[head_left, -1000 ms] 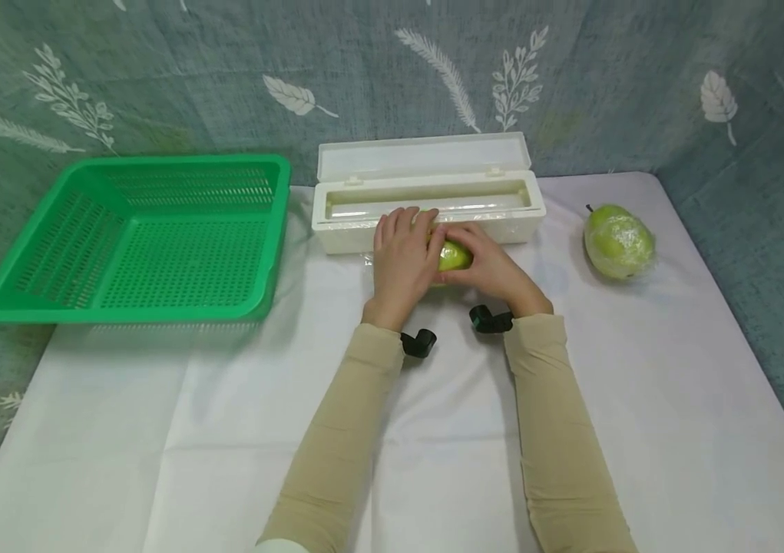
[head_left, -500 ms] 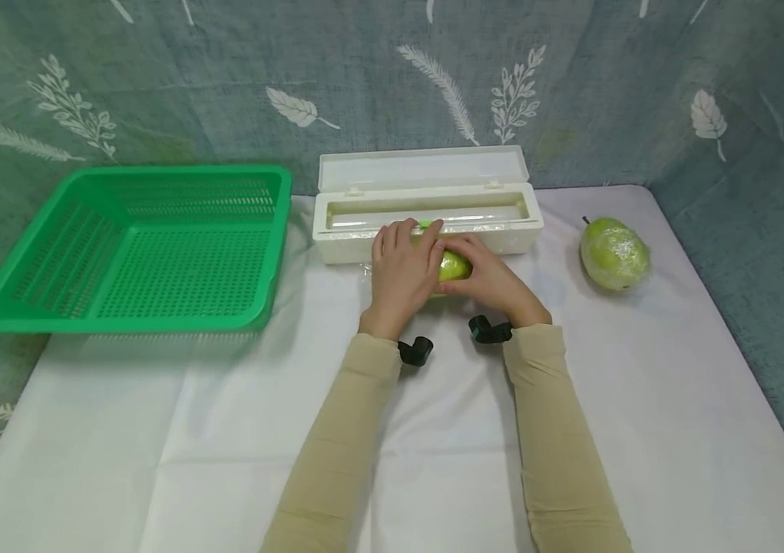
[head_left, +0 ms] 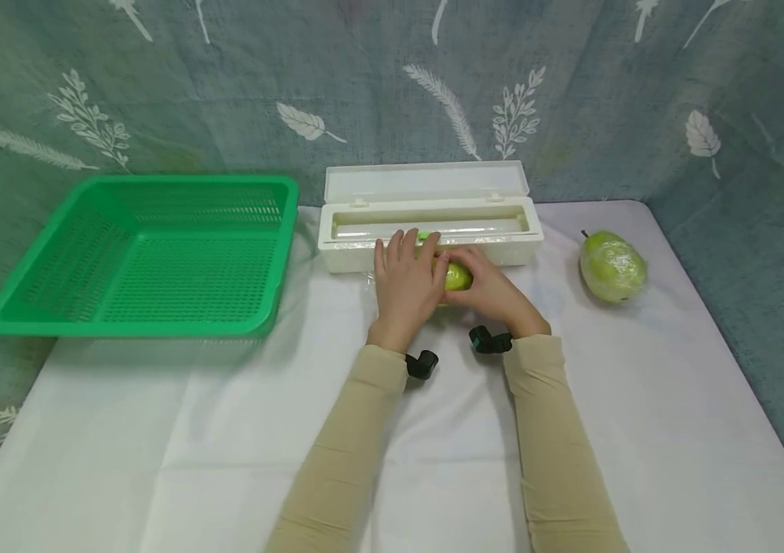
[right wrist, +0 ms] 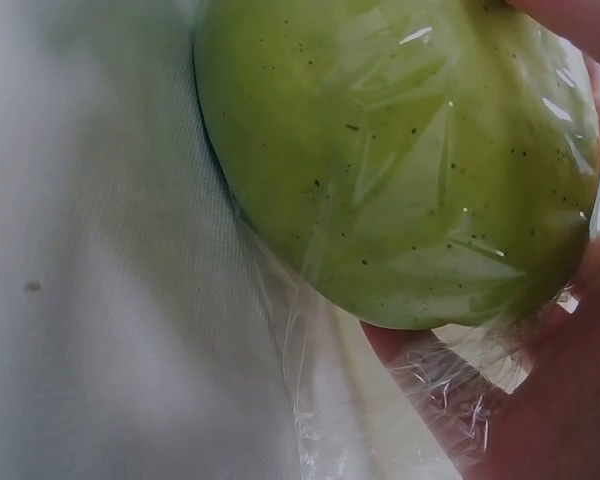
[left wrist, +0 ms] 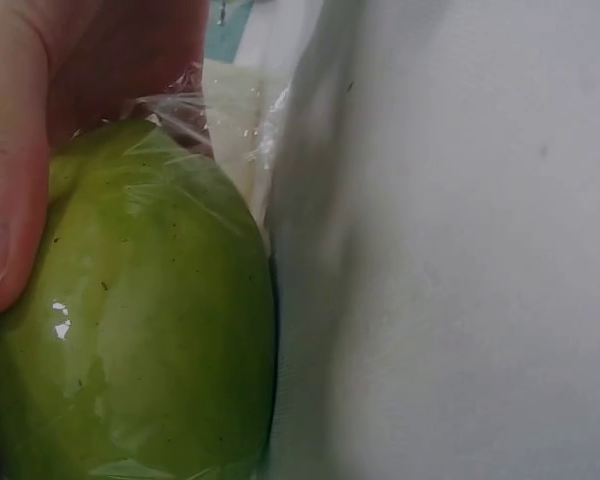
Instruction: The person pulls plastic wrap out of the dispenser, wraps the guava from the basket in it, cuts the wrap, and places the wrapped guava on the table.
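In the head view a green pear (head_left: 458, 276) lies on the cloth against the front of a white cling film box (head_left: 426, 230). My right hand (head_left: 495, 292) grips the pear's right side, thumb nearest me. Over its left side lies my left hand (head_left: 405, 290), fingers reaching to the box and thumb on the pear. Clear film covers the pear (left wrist: 130, 320) in the left wrist view, with the thumb pressing its side. Creased cling film (right wrist: 450, 400) trails beside the pear (right wrist: 400, 160) in the right wrist view. The hands hide much of the pear.
The box's lid (head_left: 426, 182) stands raised, and a film roll (head_left: 433, 227) shows inside. A green slotted basket (head_left: 184, 330) stands at the left. Another film-wrapped pear (head_left: 613, 266) sits at the right on the white cloth (head_left: 226, 438). A leaf-patterned curtain (head_left: 226, 77) hangs behind.
The whole head view has shifted a little, so everything appears lower. Both hands stay on the pear; the left fingers have spread slightly. Box, basket and other pear stand as before.
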### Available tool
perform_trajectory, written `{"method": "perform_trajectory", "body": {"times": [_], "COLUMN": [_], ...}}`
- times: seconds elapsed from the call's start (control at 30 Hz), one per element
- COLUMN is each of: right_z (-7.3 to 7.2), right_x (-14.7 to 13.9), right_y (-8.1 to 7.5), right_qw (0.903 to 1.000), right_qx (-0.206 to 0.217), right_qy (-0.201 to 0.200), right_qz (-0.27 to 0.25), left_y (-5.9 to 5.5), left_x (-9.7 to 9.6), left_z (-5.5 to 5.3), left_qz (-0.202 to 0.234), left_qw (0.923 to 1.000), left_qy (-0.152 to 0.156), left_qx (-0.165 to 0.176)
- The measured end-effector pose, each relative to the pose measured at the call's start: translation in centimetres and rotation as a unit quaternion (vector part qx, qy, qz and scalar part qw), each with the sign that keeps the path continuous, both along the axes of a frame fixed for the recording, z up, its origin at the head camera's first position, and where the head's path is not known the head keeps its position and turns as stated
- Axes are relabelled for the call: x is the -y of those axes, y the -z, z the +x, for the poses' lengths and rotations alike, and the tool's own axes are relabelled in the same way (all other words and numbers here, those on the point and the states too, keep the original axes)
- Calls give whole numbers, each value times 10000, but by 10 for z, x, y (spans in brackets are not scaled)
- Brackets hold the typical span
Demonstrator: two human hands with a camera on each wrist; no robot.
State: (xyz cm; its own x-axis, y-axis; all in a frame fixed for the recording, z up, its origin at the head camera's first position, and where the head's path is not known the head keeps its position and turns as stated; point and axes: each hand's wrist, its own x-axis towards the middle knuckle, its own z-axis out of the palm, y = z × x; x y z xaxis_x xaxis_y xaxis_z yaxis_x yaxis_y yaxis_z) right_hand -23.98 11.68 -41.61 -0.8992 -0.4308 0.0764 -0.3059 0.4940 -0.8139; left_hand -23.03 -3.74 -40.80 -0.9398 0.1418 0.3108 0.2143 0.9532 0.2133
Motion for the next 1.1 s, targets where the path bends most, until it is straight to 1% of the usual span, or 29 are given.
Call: {"method": "perform_trajectory", "body": {"times": [0.1,0.23,0.4,0.5,0.63,0.83,0.87,1.07,1.1], "right_z": [2,0,1,1,1,1,4,4,2], "right_x": [0,1,0,-1,-1,-2,-1,-1,-3], "right_y": [3,4,3,3,3,4,0,0,5], "right_qw": [9999,10000,9999,10000,10000,9998,9997,9997,9997], "right_qx": [-64,-58,-18,-22,-55,-72,-53,-50,-61], "right_qy": [72,38,107,75,38,-18,-37,-76,-66], "right_qz": [-62,-69,-10,44,45,-189,-219,-222,-223], "left_y": [2,4,6,7,7,6,6,7,7], "left_x": [-1,-2,-3,-2,0,7,7,9,10], "left_z": [2,1,0,0,-2,-3,-4,-4,-4], "left_qz": [83,164,259,253,343,530,554,679,691], "left_qw": [9999,9994,9994,9994,9989,9977,9974,9957,9955], "left_qy": [-4,-71,-18,-47,-53,9,17,81,90], "left_qx": [-131,-311,-247,-234,-314,-425,-456,-619,-636]}}
